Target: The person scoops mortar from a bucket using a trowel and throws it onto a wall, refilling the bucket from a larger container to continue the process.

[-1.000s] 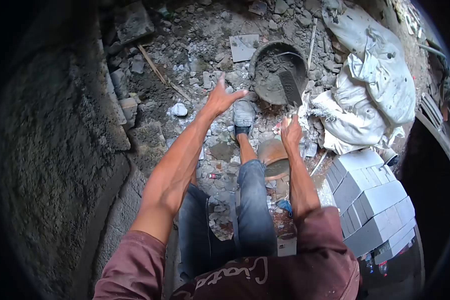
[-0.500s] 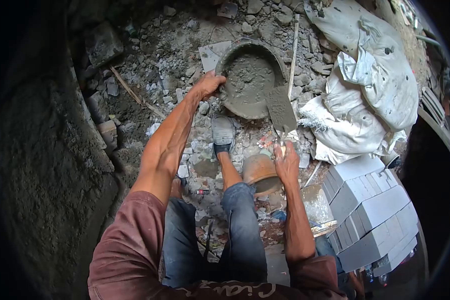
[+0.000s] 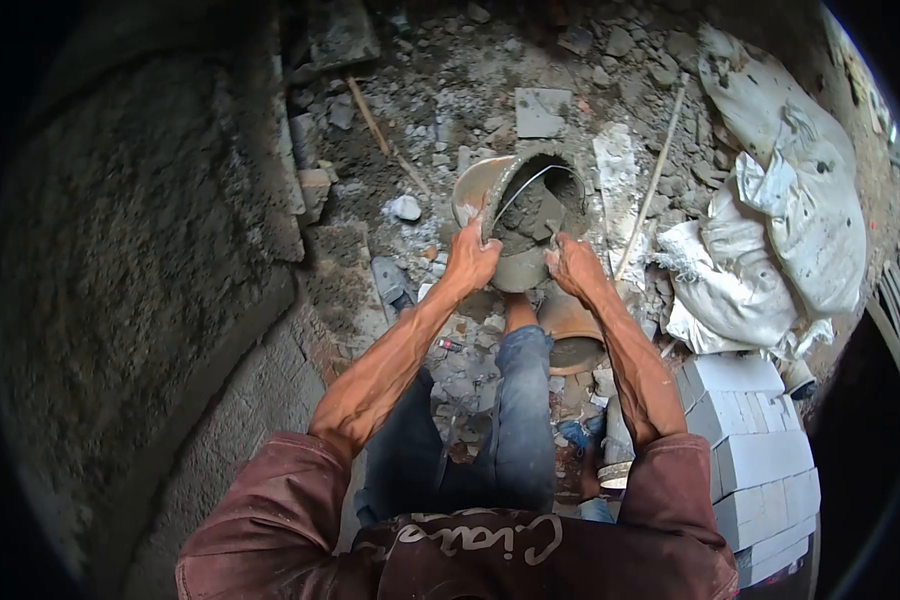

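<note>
My left hand (image 3: 473, 258) is closed on the rim of a mortar bucket (image 3: 482, 183), which is raised off the ground and tilted so its mouth faces me. Grey wet mortar (image 3: 518, 222) lies inside, and a thin wire handle crosses the opening. My right hand (image 3: 576, 264) is closed around a trowel, its grip hidden by the fingers. The trowel blade (image 3: 547, 215) is inside the bucket against the mortar. Below my right hand, a second, orange-brown bucket (image 3: 573, 330) rests on the ground with its mouth toward me.
White sacks (image 3: 810, 210) are heaped at right, above stacked pale blocks (image 3: 760, 440). A rough mortared wall (image 3: 130, 250) fills the left. Rubble, a square tile (image 3: 542, 112) and wooden sticks (image 3: 368, 115) litter the ground. Another person's lower leg (image 3: 590, 470) seems visible at lower right.
The bucket has been lifted from the ground, brought closer and tilted toward me. The trowel has moved from outside its right rim into it. My view has shifted left.
</note>
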Action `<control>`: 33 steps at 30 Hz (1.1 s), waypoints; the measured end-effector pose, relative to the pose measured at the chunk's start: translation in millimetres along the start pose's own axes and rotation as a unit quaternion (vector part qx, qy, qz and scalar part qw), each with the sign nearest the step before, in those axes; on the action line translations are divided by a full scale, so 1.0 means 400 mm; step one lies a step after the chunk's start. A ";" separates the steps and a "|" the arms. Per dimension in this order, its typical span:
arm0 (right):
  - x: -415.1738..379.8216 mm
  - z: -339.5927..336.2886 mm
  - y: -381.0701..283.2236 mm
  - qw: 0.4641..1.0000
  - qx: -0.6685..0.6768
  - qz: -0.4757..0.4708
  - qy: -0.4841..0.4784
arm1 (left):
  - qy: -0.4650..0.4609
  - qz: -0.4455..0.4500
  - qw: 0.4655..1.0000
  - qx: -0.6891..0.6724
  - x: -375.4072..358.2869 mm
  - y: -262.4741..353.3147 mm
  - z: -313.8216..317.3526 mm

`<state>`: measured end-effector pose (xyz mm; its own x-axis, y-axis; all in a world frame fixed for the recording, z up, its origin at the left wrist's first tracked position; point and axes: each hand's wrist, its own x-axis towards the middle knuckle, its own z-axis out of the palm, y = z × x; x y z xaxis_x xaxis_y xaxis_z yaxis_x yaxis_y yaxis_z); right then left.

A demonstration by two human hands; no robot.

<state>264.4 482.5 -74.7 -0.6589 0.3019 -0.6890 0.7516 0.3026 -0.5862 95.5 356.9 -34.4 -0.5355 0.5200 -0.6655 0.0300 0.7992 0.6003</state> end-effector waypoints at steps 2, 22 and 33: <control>-0.045 0.054 -0.095 0.999 0.034 -0.029 -0.004 | 0.025 -0.011 1.000 0.007 -0.070 0.013 -0.085; -0.537 -0.145 -0.685 0.966 0.240 0.022 -0.096 | 0.142 -0.168 0.788 -0.575 -0.660 0.003 -0.576; -0.683 0.018 -0.746 0.893 0.216 0.026 0.394 | 0.241 -0.233 0.708 -0.622 -1.061 -0.431 -0.761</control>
<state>220.6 303.3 285.5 -0.3111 0.8998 -0.3059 0.6117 -0.0567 -0.7891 60.5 -93.2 279.5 -0.4773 -0.1147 -0.8712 -0.8502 -0.1903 0.4909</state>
